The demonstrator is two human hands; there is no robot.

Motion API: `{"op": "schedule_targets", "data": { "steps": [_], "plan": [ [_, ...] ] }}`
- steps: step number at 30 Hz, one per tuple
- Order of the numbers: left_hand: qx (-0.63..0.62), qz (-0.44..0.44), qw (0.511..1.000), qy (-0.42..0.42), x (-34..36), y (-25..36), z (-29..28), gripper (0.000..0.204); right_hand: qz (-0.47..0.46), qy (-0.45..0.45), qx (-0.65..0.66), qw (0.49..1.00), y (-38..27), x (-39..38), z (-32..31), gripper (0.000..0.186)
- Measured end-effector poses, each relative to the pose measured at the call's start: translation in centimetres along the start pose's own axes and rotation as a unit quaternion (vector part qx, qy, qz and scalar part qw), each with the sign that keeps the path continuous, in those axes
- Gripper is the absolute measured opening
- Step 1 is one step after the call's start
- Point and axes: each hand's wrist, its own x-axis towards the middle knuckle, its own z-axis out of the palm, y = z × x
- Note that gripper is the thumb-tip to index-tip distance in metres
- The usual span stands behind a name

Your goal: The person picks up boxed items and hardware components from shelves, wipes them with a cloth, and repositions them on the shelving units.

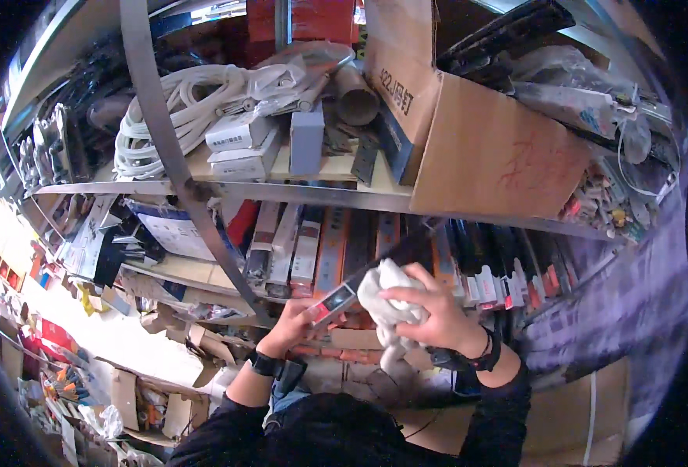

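My left hand (pixel 288 328) is closed round the near end of a long, narrow, dark bar-like piece (pixel 334 302), which has a silvery, red-marked end. The piece slants away up to the right, and its far part is hard to make out against the shelf. A crumpled white cloth (pixel 388 289) is bunched in my right hand (pixel 439 317), with the fingers wrapped over it. The cloth lies right beside the long piece, partly over it; whether they touch I cannot tell.
A metal shelf edge (pixel 305 194) crosses above my hands, joined to a slanting upright (pixel 157 101). On it lie coiled white hose (pixel 145 128), small boxes (pixel 241 144) and a cardboard box (pixel 492 148). Long narrow boxes (pixel 332 241) fill the shelf below. Purple checked cloth (pixel 593 311) hangs at right.
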Motion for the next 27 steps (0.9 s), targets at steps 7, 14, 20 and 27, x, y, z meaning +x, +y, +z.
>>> {"op": "schedule_targets", "data": {
  "steps": [7,14,20,27],
  "plan": [
    [0.185,0.101,0.977,-0.018,2.9,-0.1,2.2,0.032,-0.082,0.011,-0.281,0.956,2.2,2.3,2.2,0.040],
    [0.005,-0.080,0.996,0.050,2.4,-0.9,1.3,0.033,0.096,0.243,-0.288,0.921,14.0,-2.3,-6.1,0.026],
    [0.076,-0.036,0.996,-0.005,3.1,0.2,1.7,0.036,0.183,0.381,-0.255,0.870,18.9,-6.5,-11.1,0.035],
    [-0.268,-0.210,0.936,0.089,3.2,1.2,3.5,0.060,0.067,0.534,-0.223,0.813,16.9,-4.5,-7.6,0.034]
  ]
}}
